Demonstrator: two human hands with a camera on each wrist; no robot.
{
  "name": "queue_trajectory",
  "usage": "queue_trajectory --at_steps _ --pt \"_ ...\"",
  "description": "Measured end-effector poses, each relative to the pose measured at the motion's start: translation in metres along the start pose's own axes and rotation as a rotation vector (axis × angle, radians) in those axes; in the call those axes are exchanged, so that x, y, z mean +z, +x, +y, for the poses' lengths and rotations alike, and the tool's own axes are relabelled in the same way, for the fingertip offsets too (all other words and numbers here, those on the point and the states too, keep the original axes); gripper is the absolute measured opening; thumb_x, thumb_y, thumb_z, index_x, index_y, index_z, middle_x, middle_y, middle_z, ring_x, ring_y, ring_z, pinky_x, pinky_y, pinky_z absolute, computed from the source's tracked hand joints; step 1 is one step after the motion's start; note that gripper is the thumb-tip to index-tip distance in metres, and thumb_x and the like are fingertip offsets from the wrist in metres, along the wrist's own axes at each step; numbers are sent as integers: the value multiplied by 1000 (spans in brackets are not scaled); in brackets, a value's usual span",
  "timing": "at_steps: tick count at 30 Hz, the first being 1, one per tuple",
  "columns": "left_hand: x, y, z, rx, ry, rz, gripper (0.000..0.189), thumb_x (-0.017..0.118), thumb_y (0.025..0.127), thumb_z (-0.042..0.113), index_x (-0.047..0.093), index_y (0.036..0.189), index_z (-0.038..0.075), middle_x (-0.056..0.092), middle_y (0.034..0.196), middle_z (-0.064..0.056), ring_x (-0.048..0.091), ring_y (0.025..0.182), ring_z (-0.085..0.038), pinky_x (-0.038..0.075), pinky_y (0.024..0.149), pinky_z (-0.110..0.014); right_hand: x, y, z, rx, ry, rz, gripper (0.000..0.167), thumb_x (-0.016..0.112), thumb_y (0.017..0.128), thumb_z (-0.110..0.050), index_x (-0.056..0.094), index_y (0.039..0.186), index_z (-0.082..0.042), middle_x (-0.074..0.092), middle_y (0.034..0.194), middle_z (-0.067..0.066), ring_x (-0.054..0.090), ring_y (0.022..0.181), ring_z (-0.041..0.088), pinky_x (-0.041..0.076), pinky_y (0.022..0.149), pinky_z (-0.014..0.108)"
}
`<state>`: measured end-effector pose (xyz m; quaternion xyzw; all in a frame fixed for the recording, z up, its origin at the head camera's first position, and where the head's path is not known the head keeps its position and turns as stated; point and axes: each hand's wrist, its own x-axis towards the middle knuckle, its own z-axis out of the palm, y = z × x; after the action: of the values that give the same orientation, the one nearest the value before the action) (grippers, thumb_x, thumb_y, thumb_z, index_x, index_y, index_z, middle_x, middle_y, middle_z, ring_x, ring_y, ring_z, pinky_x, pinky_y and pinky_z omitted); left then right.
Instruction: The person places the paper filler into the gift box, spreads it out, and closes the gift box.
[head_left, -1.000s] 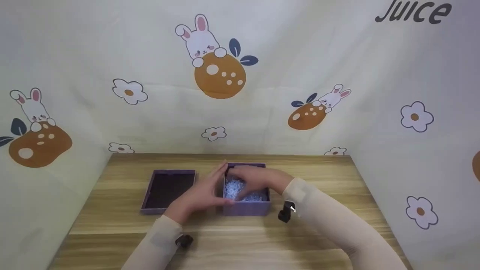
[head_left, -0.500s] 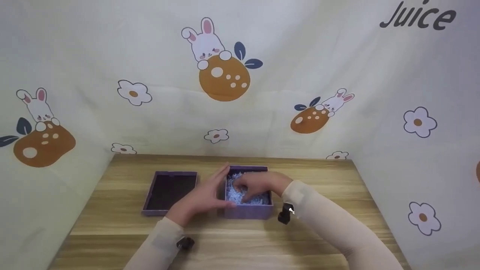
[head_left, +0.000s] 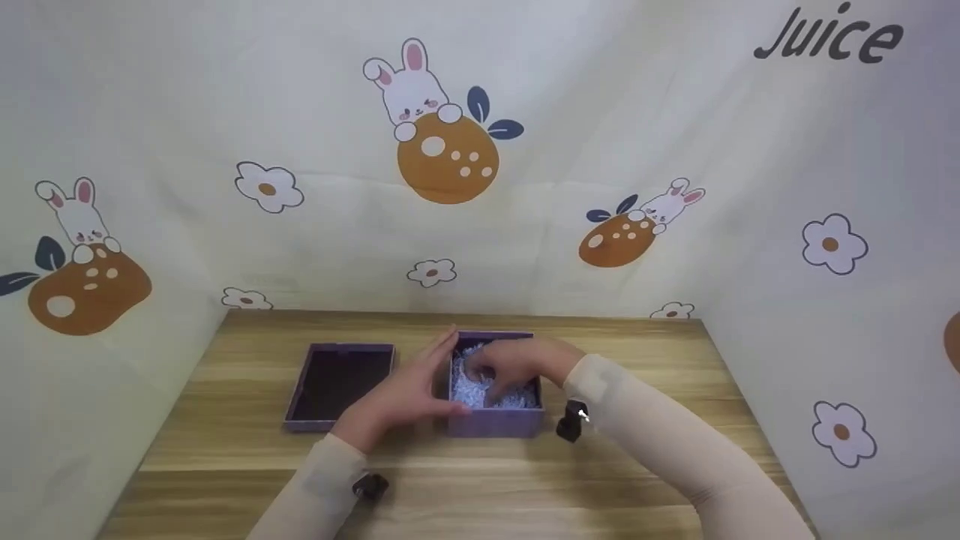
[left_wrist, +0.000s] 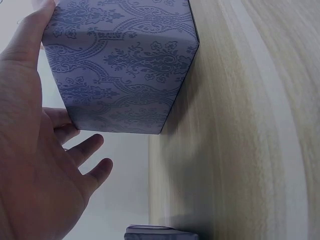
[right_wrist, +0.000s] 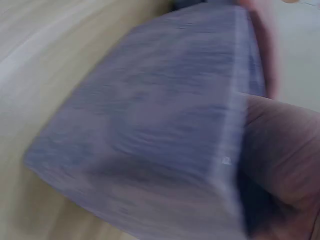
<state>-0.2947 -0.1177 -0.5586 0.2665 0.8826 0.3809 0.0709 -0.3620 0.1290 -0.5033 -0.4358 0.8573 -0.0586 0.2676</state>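
A purple patterned box (head_left: 495,424) stands uncovered on the table, with pale blue shredded paper (head_left: 472,394) inside. My left hand (head_left: 401,390) holds the box at its left side, the thumb at the front corner and the fingers reaching to the back corner. In the left wrist view two fingers (left_wrist: 90,150) stick out free of the box wall. My right hand (head_left: 514,364) reaches over the right rim into the box. Its fingers bend down into the shredded paper, and their tips are hidden there. The right wrist view is blurred and shows the outer wall (right_wrist: 150,100).
Left of the box lies a shallow purple lid (head_left: 341,382) with its dark inside facing up, partly behind my left hand. The wooden table (head_left: 480,487) ends at a printed cloth (head_left: 540,247) behind and on both sides.
Within the box my right hand has drawn back from the far left corner, its fingers more bent, showing more shredded paper. My left hand has stayed on the box.
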Motion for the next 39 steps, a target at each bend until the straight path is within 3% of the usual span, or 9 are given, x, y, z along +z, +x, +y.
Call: queue_trajectory --at_steps 3,7,14,19,22,25,30,35,39 --pt "0 -1 0 11 -9 0 132 89 82 71 18 179 16 9 187 -1 15 169 -32 21 134 -57 -9 -6 1 -10 0 2 35 95 89 -20 66 109 -14 64 102 -3 59 95 14 55 87 32" --pt "-1 -2 -1 13 -5 8 131 88 82 71 19 179 17 9 187 0 16 169 -34 20 134 -58 -11 -10 2 45 -54 -27 42 99 84 -18 68 110 -14 66 104 -1 60 96 15 56 88 32" --pt "-3 -3 -1 17 13 12 132 87 82 75 18 179 18 6 186 2 16 169 -35 20 134 -58 5 6 -1 107 -253 -73 65 98 85 -23 70 144 -15 75 135 7 70 125 25 55 114 40" --pt "-5 -3 -1 15 18 13 132 87 81 74 18 179 18 4 186 6 16 169 -34 19 134 -57 11 14 0 93 -329 -56 74 96 87 -22 65 153 -13 73 142 13 68 133 29 50 120 41" --pt "-5 -2 -1 9 12 12 132 88 81 72 18 179 18 3 185 8 15 169 -32 19 134 -56 5 10 0 84 -291 -51 70 97 86 -22 67 149 -14 74 139 11 69 130 28 53 117 41" --pt "-5 -2 -1 7 3 12 132 89 81 72 18 179 18 3 185 9 15 169 -33 19 134 -57 -6 4 0 69 -186 -48 57 98 85 -19 71 134 -14 75 125 5 70 117 23 58 108 38" --pt "-1 -4 -3 -4 -4 17 131 88 83 72 18 179 19 8 187 2 16 169 -33 22 134 -59 -19 3 -7 -17 -38 -13 45 97 85 -14 66 118 -13 67 110 -1 62 103 15 58 95 35" --pt "2 -4 -2 -6 -3 18 129 86 84 73 17 179 21 9 187 -2 16 169 -34 21 134 -60 -11 18 -9 -46 -89 12 43 96 85 -16 71 119 -12 72 113 -2 65 103 14 59 96 33" --pt "1 -1 2 -1 5 11 129 86 83 74 16 180 22 7 187 2 15 169 -34 18 134 -60 1 27 -5 5 -154 18 43 92 86 -9 76 125 -14 77 118 0 70 105 17 60 99 35"
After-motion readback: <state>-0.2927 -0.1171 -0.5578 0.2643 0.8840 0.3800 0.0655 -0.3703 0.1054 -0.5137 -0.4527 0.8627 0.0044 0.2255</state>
